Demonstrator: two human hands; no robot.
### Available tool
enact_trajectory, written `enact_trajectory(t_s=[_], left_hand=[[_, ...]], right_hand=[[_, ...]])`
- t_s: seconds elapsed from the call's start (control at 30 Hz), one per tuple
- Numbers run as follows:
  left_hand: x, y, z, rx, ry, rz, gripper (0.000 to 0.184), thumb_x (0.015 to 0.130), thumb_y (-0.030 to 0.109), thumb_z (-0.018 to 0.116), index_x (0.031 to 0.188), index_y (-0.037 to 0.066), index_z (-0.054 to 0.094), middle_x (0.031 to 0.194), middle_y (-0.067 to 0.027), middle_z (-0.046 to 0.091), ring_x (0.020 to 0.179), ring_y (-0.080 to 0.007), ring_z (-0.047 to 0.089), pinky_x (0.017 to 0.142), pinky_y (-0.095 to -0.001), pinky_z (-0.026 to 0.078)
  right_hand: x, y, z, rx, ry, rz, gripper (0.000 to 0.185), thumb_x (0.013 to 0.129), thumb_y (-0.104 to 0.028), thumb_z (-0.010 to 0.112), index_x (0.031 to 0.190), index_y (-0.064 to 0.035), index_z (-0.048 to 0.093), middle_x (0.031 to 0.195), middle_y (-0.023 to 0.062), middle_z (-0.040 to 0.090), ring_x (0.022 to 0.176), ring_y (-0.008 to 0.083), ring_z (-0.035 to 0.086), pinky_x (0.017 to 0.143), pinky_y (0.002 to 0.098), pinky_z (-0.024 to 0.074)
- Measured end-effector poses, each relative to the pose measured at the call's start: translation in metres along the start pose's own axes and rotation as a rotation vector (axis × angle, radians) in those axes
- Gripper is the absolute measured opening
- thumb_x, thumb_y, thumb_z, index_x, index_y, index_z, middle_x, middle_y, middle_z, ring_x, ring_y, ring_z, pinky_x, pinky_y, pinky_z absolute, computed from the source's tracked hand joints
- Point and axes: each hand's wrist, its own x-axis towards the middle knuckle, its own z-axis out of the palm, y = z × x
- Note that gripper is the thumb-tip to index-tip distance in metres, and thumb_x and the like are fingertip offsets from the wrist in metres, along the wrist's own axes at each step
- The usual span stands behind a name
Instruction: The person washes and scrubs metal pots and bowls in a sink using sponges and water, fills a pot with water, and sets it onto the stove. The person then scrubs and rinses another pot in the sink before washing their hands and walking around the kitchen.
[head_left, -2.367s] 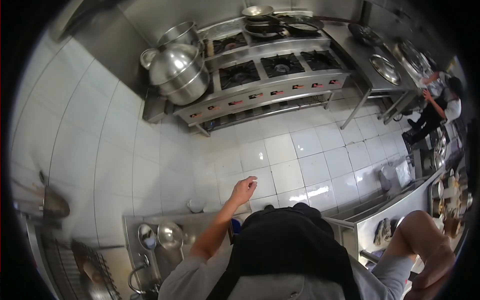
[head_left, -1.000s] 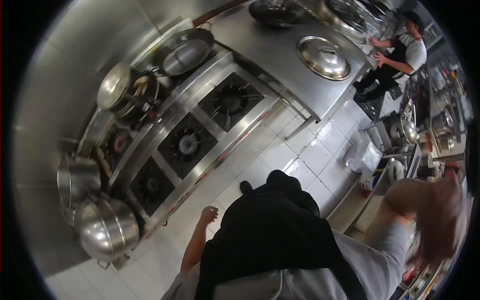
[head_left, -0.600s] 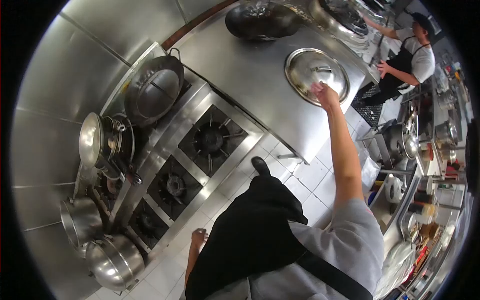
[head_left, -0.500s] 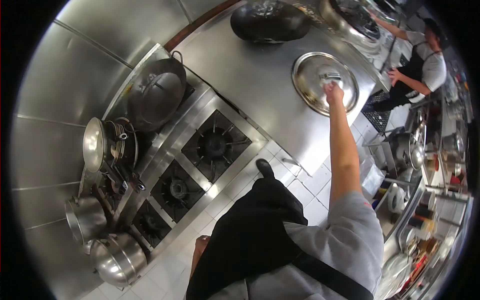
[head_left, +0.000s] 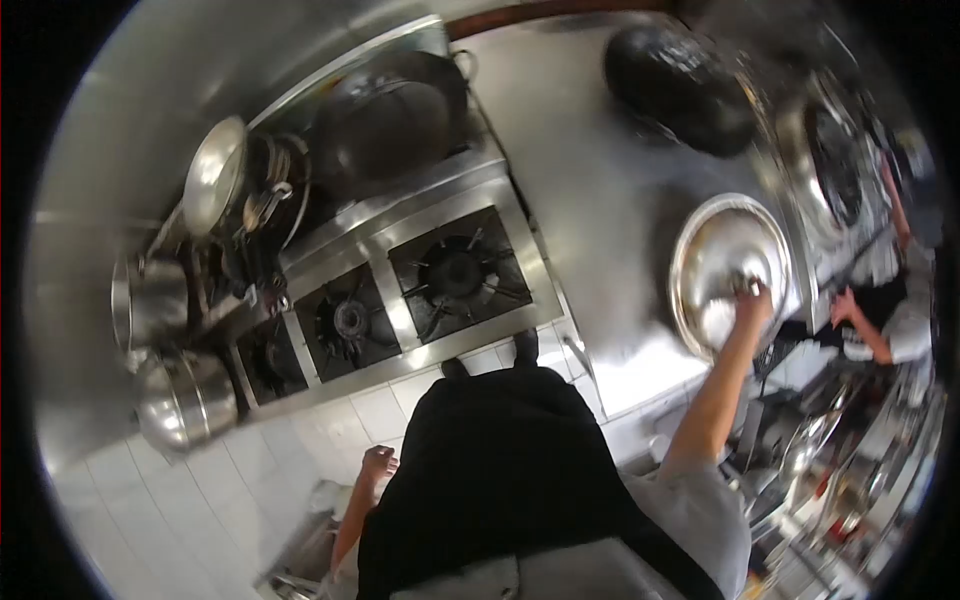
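My right hand [head_left: 752, 303] is closed around the handle of a large round metal lid [head_left: 715, 250]. That lid is over the right end of the steel counter [head_left: 570, 190]; I cannot tell whether its rim touches the surface. My left hand [head_left: 378, 466] hangs low beside my black apron, its fingers curled, and no object shows in it. In front of me is a gas stove with a near-right burner [head_left: 458, 275] and a middle burner [head_left: 351, 317], neither with a pan on it.
A dark wok [head_left: 680, 90] stands at the counter's back, a large pan [head_left: 390, 120] behind the burners. Pans [head_left: 215, 175] and metal pots [head_left: 185, 400] line the left. A big steel vessel [head_left: 800, 150] stands at right, near another person [head_left: 905, 310]. White tiles [head_left: 170, 500] cover the floor.
The view has turned, so the stove and counter lie differently in it. My right hand stays on the lid's handle. More of my left hand shows beside the apron.
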Motion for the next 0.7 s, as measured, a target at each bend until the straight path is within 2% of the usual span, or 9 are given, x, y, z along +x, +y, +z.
enact_trajectory(t_s=[0.03,0.07,0.2,0.3,0.4,0.5,0.6,0.67,0.7], left_hand=[[0.0,0.004,0.006,-0.008,-0.007,-0.01,0.029,0.091,0.027,0.058,0.106,0.002,0.057,0.076,-0.0148,0.065,0.059,-0.0233,0.063,0.051,-0.0367,0.053],[0.001,0.006,0.011,-0.015,-0.013,-0.021,0.03,0.091,0.028,0.058,0.107,0.002,0.056,0.077,-0.0148,0.065,0.06,-0.0235,0.064,0.052,-0.0371,0.053],[0.04,-0.022,0.028,0.141,-0.091,0.017,0.028,0.092,0.029,0.058,0.105,0.004,0.057,0.076,-0.0133,0.064,0.058,-0.0225,0.062,0.051,-0.0393,0.053],[0.113,-0.055,0.035,-0.407,-0.215,-0.207,0.025,0.092,0.028,0.059,0.101,0.005,0.057,0.074,-0.0127,0.063,0.054,-0.0212,0.058,0.047,-0.0377,0.049],[0.11,0.007,0.029,-0.307,-0.103,-0.071,0.025,0.092,0.028,0.059,0.1,0.005,0.057,0.073,-0.0139,0.063,0.055,-0.0213,0.058,0.047,-0.0372,0.048],[0.126,0.019,0.024,-0.313,-0.027,0.012,0.026,0.092,0.027,0.058,0.103,0.003,0.057,0.074,-0.0124,0.064,0.056,-0.0203,0.06,0.048,-0.0356,0.051],[0.131,0.012,0.018,-0.366,-0.032,0.056,0.027,0.092,0.025,0.057,0.106,0.002,0.056,0.075,-0.0126,0.065,0.058,-0.0202,0.062,0.049,-0.0348,0.052],[0.156,-0.046,0.029,-0.238,-0.02,0.439,0.028,0.092,0.024,0.057,0.108,0.002,0.056,0.078,-0.014,0.066,0.061,-0.0221,0.064,0.051,-0.0358,0.053],[0.147,-0.053,0.032,-0.283,-0.006,0.362,0.028,0.092,0.025,0.057,0.108,0.002,0.056,0.079,-0.0145,0.066,0.062,-0.0228,0.065,0.051,-0.0363,0.054]], right_hand=[[-0.006,-0.005,-0.013,0.825,0.092,0.275,0.026,0.076,-0.013,0.065,0.099,-0.0001,0.066,0.092,0.0162,0.063,0.084,0.0335,0.063,0.071,0.0437,0.0539],[-0.019,-0.03,-0.017,0.759,0.219,0.231,0.016,0.079,-0.008,0.061,0.09,0.0039,0.064,0.084,0.0165,0.06,0.079,0.0332,0.062,0.064,0.043,0.0542],[-0.082,-0.14,-0.025,0.446,-0.041,-0.049,0.021,0.091,-0.02,0.057,0.09,0.0003,0.059,0.072,0.0044,0.054,0.06,0.0147,0.052,0.053,0.0268,0.0447],[-0.144,-0.244,0.008,0.073,-0.278,-0.297,0.023,0.091,-0.025,0.059,0.088,-0.0028,0.059,0.068,-0.0003,0.049,0.053,0.0092,0.044,0.05,0.0236,0.0394],[-0.184,-0.312,0.079,-0.225,-0.35,-0.544,0.024,0.091,-0.026,0.06,0.087,-0.0034,0.063,0.062,-0.0054,0.044,0.054,0.0029,0.037,0.046,0.0221,0.026],[-0.231,-0.36,0.171,-0.219,-0.572,-0.756,0.023,0.091,-0.025,0.061,0.084,-0.0029,0.063,0.068,-0.0066,0.048,0.061,0.0034,0.037,0.052,0.0213,0.0287],[-0.281,-0.405,0.255,-0.445,-0.696,-0.92,0.036,0.085,-0.034,0.065,0.101,-0.0022,0.068,0.075,0.01,0.066,0.066,0.0139,0.056,0.063,0.0298,0.0446],[-0.279,-0.406,0.327,-0.441,-0.775,-1.083,0.043,0.083,-0.04,0.065,0.103,-0.002,0.067,0.081,0.0157,0.067,0.071,0.0225,0.061,0.071,0.0328,0.0468],[-0.294,-0.416,0.353,-0.47,-0.795,-1.178,0.045,0.083,-0.042,0.064,0.104,-0.0027,0.067,0.081,0.0162,0.066,0.071,0.0242,0.061,0.07,0.0338,0.0464]])
